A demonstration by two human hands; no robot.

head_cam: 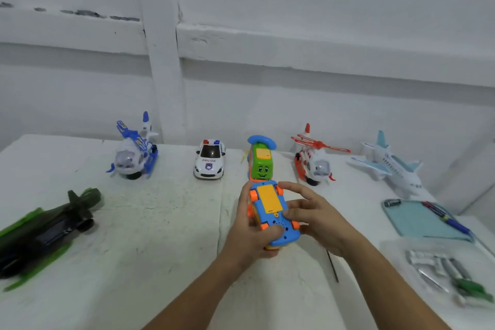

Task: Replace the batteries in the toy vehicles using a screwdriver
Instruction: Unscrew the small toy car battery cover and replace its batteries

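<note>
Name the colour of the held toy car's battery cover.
The toy car's battery cover is yellow; head view.

Soft, even indoor light; edges bent and blurred by the wide lens.

The white tabletop and wall are lit diffusely and rather coolly, and only faint, soft shadows are cast beneath the toys along the far edge. The middle is rendered fairly sharp, the upturned toy car included. At the left edge the dark green toy is smeared, and at the near right corner the batteries are blurred. The wall's ledges are curved by distortion, and fine detail is softened throughout.
</note>
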